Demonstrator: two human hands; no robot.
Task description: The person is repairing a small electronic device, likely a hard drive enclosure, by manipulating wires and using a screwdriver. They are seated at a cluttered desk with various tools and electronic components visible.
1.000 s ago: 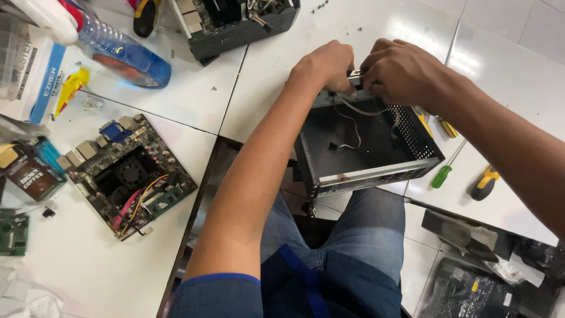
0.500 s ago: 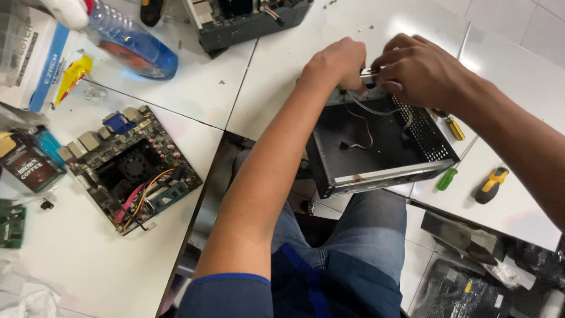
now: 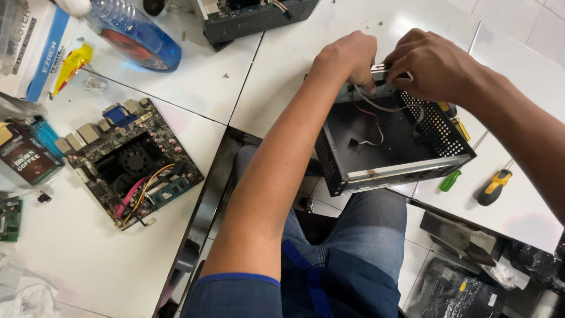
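1. Both hands have stayed at the far rim of the case since the earlier frame, and the whole scene now sits slightly lower and further right in view
2. Left hand is curled shut, fingertips pressing down on the case's back edge
3. Right hand is closed in a pinch on a small metal part at that same edge
4. Case is a black sheet-metal box, open on top, with a perforated right wall and a bare steel front lip; it overhangs the white table above the person's lap
5. Inside it lie loose thin wires, white and red, ending in a small black plug
6. Left on the table lies a square circuit board with a round fan
7. Two screwdrivers, green and yellow-handled, lie just right of the case
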